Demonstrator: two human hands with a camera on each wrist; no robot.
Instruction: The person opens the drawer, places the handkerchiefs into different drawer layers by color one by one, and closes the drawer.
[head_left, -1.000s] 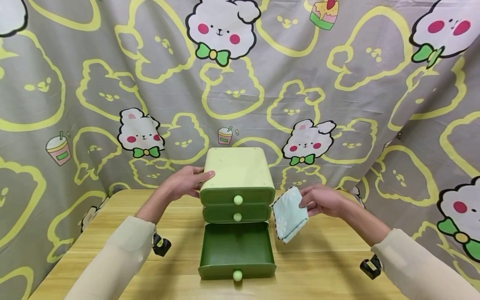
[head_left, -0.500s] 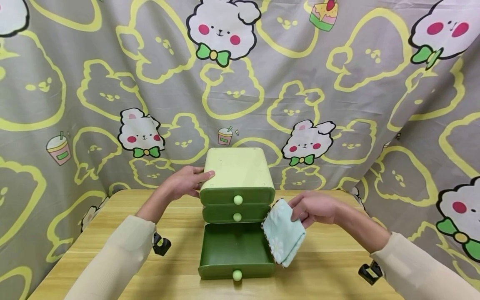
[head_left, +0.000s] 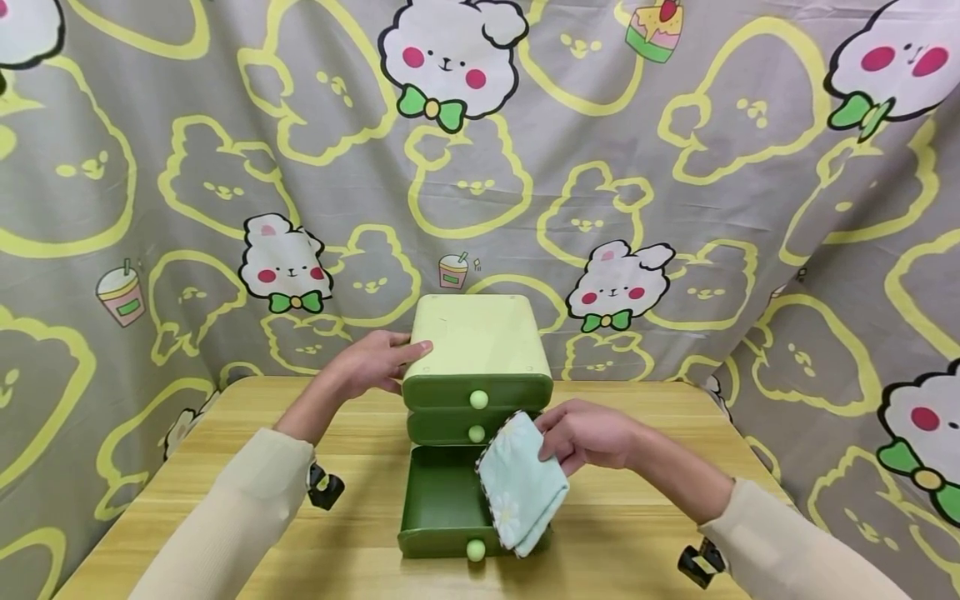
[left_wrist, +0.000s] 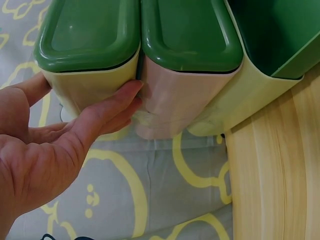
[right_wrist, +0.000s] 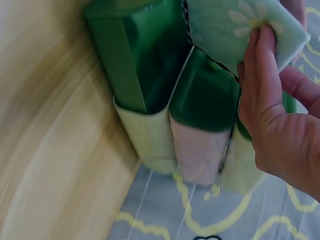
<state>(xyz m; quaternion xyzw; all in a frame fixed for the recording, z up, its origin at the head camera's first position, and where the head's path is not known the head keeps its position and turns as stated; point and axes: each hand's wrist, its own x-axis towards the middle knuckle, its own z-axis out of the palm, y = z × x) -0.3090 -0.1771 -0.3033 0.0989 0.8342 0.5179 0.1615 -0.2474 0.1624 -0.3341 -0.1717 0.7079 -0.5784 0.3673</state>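
Note:
A small desktop drawer cabinet (head_left: pixel 476 333), pale yellow on top with green drawer fronts, stands on the table. Its bottom drawer (head_left: pixel 442 487) is pulled out; the upper two are closed. My left hand (head_left: pixel 372 364) rests on the cabinet's left side, thumb over the top edge; in the left wrist view the fingers (left_wrist: pixel 107 110) lie straight against the side wall. My right hand (head_left: pixel 592 435) pinches a folded mint towel (head_left: pixel 519 487) with white daisies and a patterned edge. The towel hangs tilted in front of the pulled-out drawer's right part, hiding it.
The wooden table (head_left: pixel 360 517) extends around the cabinet. A grey curtain (head_left: pixel 480 208) with yellow outlines and white cartoon animals hangs behind and at both sides. Light green round knobs (head_left: pixel 476 550) stick out from the drawer fronts.
My right hand has carried the towel leftward and down, from beside the cabinet to in front of the pulled-out drawer. The left hand stays on the cabinet's side.

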